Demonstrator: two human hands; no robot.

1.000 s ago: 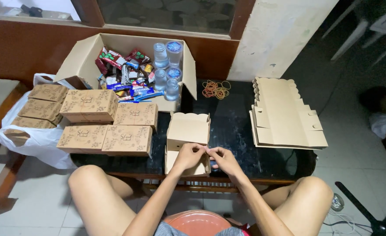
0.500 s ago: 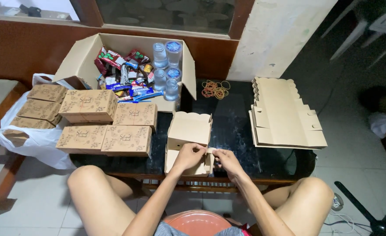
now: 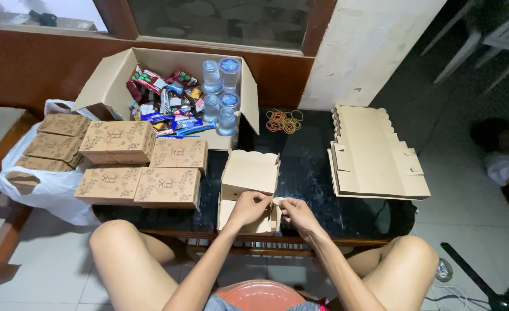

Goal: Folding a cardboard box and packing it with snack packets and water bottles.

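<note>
An open brown paper box (image 3: 250,173) with a scalloped lid stands at the near edge of the dark glass table (image 3: 306,167). My left hand (image 3: 248,208) rests over the box's open tray, fingers curled at its right side. My right hand (image 3: 298,215) is just to the right of the box, pinching something small and pale together with the left fingers; I cannot tell what it is. Both hands meet at the box's right wall.
Several closed patterned boxes (image 3: 145,167) are stacked on the left, more in a white plastic bag (image 3: 47,184). A big carton (image 3: 179,92) at the back holds snack packets and water cups. Rubber bands (image 3: 283,121) and flat box blanks (image 3: 375,152) lie right.
Both hands have shifted slightly to the right along the box's near side, and the fingers now meet at its right wall. Nothing else moved.
</note>
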